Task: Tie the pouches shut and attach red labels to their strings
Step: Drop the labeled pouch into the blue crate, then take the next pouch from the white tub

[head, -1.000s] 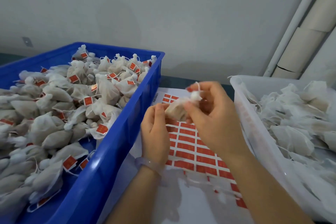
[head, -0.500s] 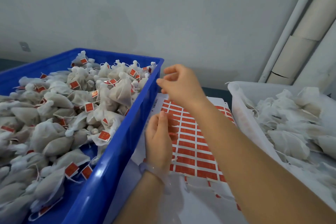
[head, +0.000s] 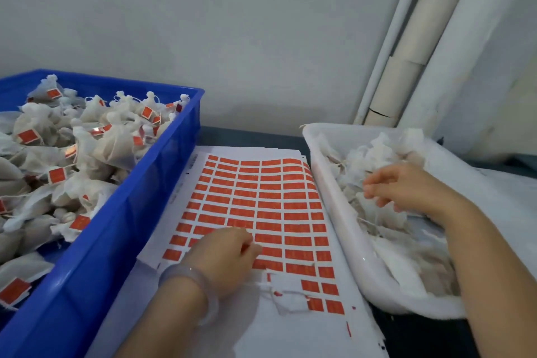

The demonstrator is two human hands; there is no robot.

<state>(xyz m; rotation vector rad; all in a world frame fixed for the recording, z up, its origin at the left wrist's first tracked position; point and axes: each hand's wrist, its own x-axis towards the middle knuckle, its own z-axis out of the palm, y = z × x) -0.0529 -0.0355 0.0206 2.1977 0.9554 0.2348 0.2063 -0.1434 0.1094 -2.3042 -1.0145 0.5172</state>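
While the two hands work well apart, most of the risk lies in doing both jobs at once. The left hand (head: 223,256) rests on the label sheet (head: 290,334) with its fingers curled under at a row of red labels (head: 296,213); whether one is pinched I cannot tell. The right hand (head: 406,189) hangs over the untied pouches (head: 386,154) in the white tub (head: 353,244), fingers loosely bent and gripping nothing I can make out. Thin strings cross among those pouches, so lifting one may drag its neighbours up, and an open mouth tipped sideways could spill its filling. A label peeled one-handed may fold onto itself or cling to a fingertip, and the torn backing (head: 290,296) beside the wrist could rip further. Finished pouches (head: 113,142) fill the blue crate (head: 130,227).
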